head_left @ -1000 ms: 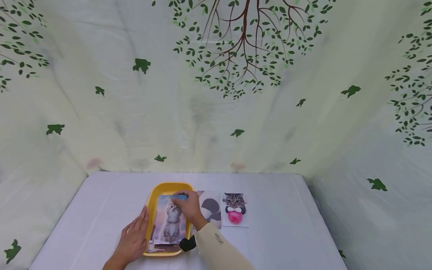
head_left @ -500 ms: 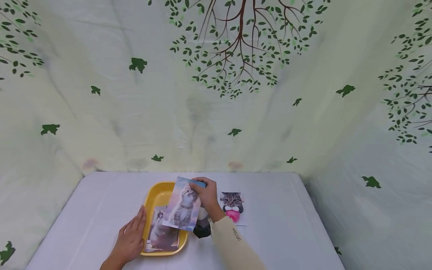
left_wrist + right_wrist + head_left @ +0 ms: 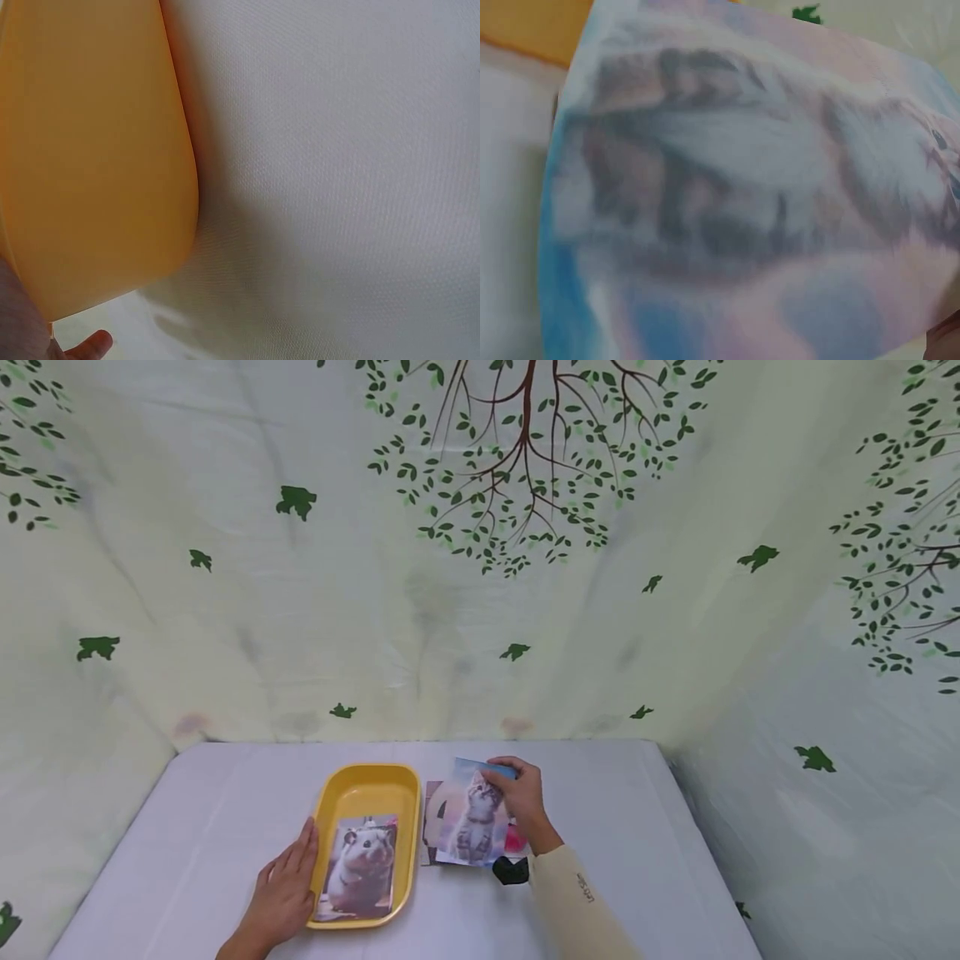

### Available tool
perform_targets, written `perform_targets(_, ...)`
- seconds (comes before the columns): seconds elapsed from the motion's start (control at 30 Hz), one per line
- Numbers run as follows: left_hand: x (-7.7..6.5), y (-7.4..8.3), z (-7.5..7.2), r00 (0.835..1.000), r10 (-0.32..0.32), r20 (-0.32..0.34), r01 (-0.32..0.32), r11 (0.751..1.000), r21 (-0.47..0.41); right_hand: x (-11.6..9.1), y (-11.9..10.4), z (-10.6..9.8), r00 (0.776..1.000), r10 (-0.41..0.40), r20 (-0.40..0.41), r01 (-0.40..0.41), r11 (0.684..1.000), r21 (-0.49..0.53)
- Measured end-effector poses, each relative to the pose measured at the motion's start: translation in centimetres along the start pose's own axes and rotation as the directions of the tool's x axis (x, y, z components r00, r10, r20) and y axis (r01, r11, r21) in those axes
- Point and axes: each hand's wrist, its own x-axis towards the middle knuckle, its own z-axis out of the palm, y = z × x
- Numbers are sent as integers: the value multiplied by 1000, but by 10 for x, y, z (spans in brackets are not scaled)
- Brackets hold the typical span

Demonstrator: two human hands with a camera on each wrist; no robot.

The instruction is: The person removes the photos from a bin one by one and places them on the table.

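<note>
The right hand (image 3: 525,797) pinches a glossy kitten photo card (image 3: 474,814) above two cards lying right of the yellow plastic tray (image 3: 367,781), which the flat-fingered left hand (image 3: 285,893) steadies, a hamster photo card (image 3: 360,868) remaining inside.

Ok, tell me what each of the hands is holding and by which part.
The right hand pinches the kitten photo at its top right corner. The left hand holds nothing; it rests flat against the yellow tray.

Kitten photo (image 3: 750,195) blurred, edge-cropped.
</note>
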Motion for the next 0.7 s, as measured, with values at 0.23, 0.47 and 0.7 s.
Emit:
perform_targets(0.23, 1, 1, 0, 999, -20, 27, 20, 1000, 0, 6, 17, -53, 998, -2, -60, 0, 1000, -30)
perform_targets(0.47, 1, 0, 1, 1000, -17, 11, 17, 1000, 7, 15, 27, -103, 993, 56, -104, -70, 988, -138)
perform_targets(0.7, 0, 0, 2, 1000, -2, -9, 2, 1000, 11, 24, 35, -143, 989, 102, -107, -126, 958, -257)
